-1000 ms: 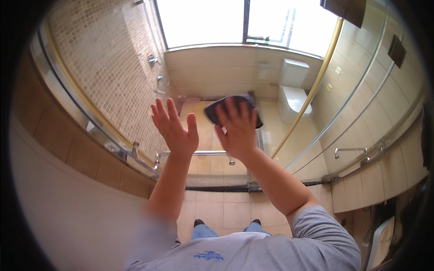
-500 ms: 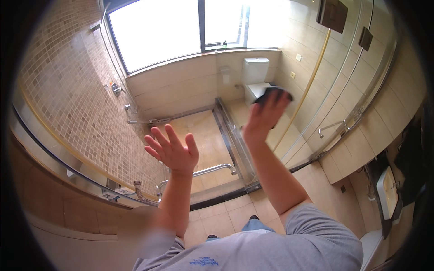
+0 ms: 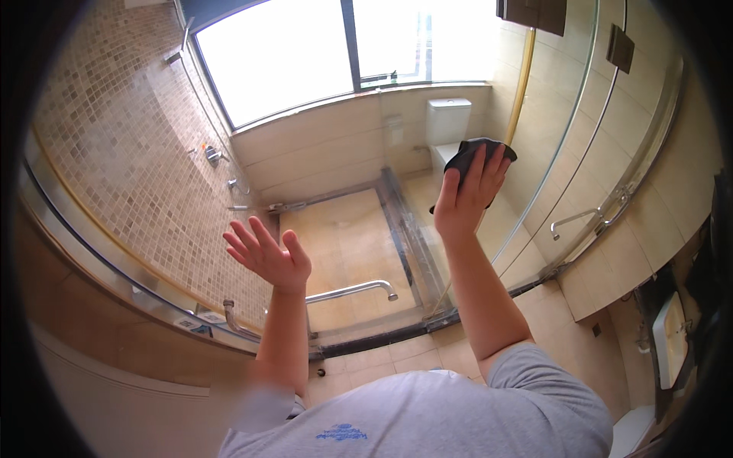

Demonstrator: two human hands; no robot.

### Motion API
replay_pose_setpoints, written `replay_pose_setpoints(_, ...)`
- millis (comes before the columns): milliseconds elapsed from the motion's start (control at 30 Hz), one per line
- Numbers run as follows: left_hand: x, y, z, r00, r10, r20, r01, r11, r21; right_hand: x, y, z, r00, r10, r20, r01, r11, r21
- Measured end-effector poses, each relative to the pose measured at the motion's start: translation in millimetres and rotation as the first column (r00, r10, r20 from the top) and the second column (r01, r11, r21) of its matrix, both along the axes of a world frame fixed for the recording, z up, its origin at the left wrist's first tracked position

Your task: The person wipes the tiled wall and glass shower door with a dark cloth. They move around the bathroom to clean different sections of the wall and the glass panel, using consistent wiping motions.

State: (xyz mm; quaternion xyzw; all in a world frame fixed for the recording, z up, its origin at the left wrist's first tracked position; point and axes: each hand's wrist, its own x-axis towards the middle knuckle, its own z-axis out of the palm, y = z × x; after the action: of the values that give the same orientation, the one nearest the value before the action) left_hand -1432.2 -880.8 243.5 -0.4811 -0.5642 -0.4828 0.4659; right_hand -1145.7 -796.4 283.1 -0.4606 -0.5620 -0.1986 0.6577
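My right hand [image 3: 472, 189] is raised, its fingers stretched over a black cloth [image 3: 464, 158]. Cloth and palm seem pressed flat to the clear glass panel [image 3: 527, 160] of the shower enclosure; the cloth's edges show around the fingers. To the left, my left hand [image 3: 269, 253] is up with its fingers spread and nothing in it. I cannot tell whether its palm touches glass. Beyond and just below it runs a curved chrome door handle [image 3: 347, 291].
Through the glass are a white toilet [image 3: 449, 120], a shower valve [image 3: 214, 155] on the mosaic wall [image 3: 114, 114] and a bright window [image 3: 275, 61]. A dark sill [image 3: 374, 336] edges the shower floor. A white washbasin [image 3: 670, 340] stands at the far right.
The cloth under my right hand has shifted slightly right and down in the picture. My left hand has moved a little left, still spread. The whole view has shifted a bit.
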Motion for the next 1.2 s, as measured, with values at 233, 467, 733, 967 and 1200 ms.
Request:
replay_pose_setpoints(233, -3, -5, -3, 0.998, -0.04, -0.039, 0.038, 0.997, -0.06, -116, -52, -17, 0.9, 0.218, 0.377, -0.184, 0.975, -0.126)
replay_pose_setpoints(467, -2, -5, -4, 0.998, -0.015, -0.059, 0.013, 0.999, -0.046, -44, -26, -4, 0.893, 0.166, 0.419, -0.131, 0.985, -0.112)
replay_pose_setpoints(733, 0, 2, -5, 0.998, 0.026, -0.058, -0.029, 0.998, -0.05, -69, -9, -5, 0.986, -0.096, -0.139, 0.103, 0.994, 0.044)
replay_pose_setpoints(967, -17, -31, 6, 0.997, 0.021, -0.072, -0.033, 0.985, -0.168, -148, -65, -10, 0.885, 0.149, 0.441, -0.117, 0.988, -0.099)
replay_pose_setpoints(1200, -99, -41, -1, 0.996, 0.089, -0.012, -0.09, 0.991, -0.103, -83, -33, -9, 0.987, -0.008, 0.159, 0.005, 1.0, 0.023)
